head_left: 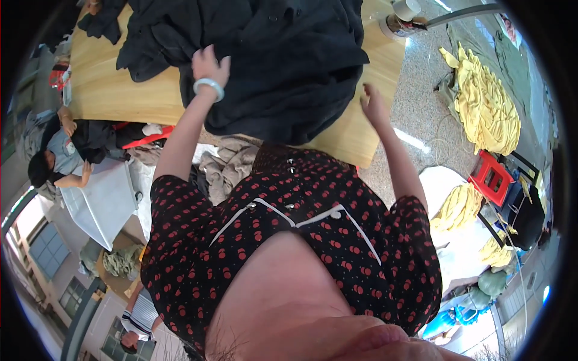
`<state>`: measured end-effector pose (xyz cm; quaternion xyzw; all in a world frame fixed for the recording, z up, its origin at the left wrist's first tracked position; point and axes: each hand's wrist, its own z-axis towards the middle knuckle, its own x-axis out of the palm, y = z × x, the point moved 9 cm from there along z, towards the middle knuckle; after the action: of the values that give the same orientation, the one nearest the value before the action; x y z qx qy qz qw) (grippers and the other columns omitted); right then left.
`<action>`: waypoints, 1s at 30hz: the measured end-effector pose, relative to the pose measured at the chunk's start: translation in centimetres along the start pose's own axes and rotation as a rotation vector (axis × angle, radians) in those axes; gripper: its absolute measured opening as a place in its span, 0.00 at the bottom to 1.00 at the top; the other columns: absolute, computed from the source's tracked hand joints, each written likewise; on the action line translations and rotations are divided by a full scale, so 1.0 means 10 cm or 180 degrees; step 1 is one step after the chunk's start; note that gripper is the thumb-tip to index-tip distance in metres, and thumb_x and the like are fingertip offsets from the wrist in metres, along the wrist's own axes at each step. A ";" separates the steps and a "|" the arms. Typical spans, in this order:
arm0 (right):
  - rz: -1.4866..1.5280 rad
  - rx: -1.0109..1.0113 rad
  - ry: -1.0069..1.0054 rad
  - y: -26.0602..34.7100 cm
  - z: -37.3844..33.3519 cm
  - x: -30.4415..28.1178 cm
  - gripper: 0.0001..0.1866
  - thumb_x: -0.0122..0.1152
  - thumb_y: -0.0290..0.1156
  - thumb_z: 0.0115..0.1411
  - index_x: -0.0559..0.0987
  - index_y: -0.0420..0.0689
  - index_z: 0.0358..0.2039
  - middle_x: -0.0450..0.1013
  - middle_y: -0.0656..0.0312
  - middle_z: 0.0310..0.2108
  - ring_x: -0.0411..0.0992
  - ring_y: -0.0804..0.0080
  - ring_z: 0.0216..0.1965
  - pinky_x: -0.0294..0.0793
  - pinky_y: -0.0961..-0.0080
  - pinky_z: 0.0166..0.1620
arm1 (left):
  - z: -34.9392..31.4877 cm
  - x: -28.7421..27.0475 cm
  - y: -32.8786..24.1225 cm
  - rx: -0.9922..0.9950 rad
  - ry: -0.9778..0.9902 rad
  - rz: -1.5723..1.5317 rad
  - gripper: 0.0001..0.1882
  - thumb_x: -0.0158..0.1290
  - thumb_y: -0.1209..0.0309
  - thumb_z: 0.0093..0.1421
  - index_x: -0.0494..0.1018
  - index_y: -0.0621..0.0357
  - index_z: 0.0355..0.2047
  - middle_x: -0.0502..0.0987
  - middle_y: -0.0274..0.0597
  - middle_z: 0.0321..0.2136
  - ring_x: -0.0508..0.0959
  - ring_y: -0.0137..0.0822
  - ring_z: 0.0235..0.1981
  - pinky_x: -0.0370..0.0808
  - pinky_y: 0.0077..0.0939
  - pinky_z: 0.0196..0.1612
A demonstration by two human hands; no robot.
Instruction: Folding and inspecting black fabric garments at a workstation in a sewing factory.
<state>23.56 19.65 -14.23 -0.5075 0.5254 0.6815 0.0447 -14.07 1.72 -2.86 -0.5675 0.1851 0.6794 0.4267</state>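
Note:
A large black garment (283,72) with buttons lies bunched on the wooden table (114,84) and sags over its near edge. My left hand (211,67), a pale bangle on its wrist, rests on the garment's left part with the fingers spread. Beyond the garment's right edge, my right hand (374,105) hovers over the table's right side. Its fingers are loosely extended, nothing shows in them, and a small gap parts them from the cloth.
A jar (400,27) stands at the table's far right corner. Yellow cloth (487,108) is heaped to the right, near a red stool (490,178). On the left, a co-worker (57,159) is beside a white bin (99,195). Grey-brown cloth (226,168) lies below the table edge.

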 end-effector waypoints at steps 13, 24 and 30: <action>0.0269 0.0122 -0.0553 0.19 0.12 -0.03 0.19 0.46 0.18 0.41 0.71 0.43 0.36 0.68 0.53 0.34 0.66 0.55 0.38 0.66 0.70 0.39 | 1.08 1.12 -1.74 0.2209 0.0891 0.0375 0.09 0.47 0.63 0.53 0.69 0.54 0.30 0.70 0.48 0.34 0.67 0.46 0.40 0.64 0.39 0.41; 0.0263 -0.1327 -0.0589 2.25 0.10 -1.59 0.09 0.51 0.20 0.45 0.73 0.40 0.29 0.72 0.56 0.34 0.71 0.62 0.34 0.69 0.77 0.38 | 1.21 -1.24 -1.45 0.0663 -0.1716 -0.2128 0.08 0.43 0.71 0.55 0.66 0.65 0.28 0.70 0.55 0.23 0.70 0.53 0.27 0.66 0.34 0.28; -0.1315 -0.1348 0.0798 1.86 0.61 0.31 0.11 0.50 0.25 0.45 0.71 0.42 0.32 0.68 0.56 0.26 0.68 0.59 0.33 0.67 0.66 0.35 | 0.43 0.56 -1.91 0.1626 0.0948 -0.1441 0.08 0.51 0.68 0.45 0.65 0.52 0.26 0.66 0.43 0.31 0.71 0.47 0.29 0.71 0.36 0.30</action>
<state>7.16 14.57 -4.45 -0.6815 0.2592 0.6844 0.0103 -1.60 17.79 -2.43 -0.5620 0.2785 0.4096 0.6624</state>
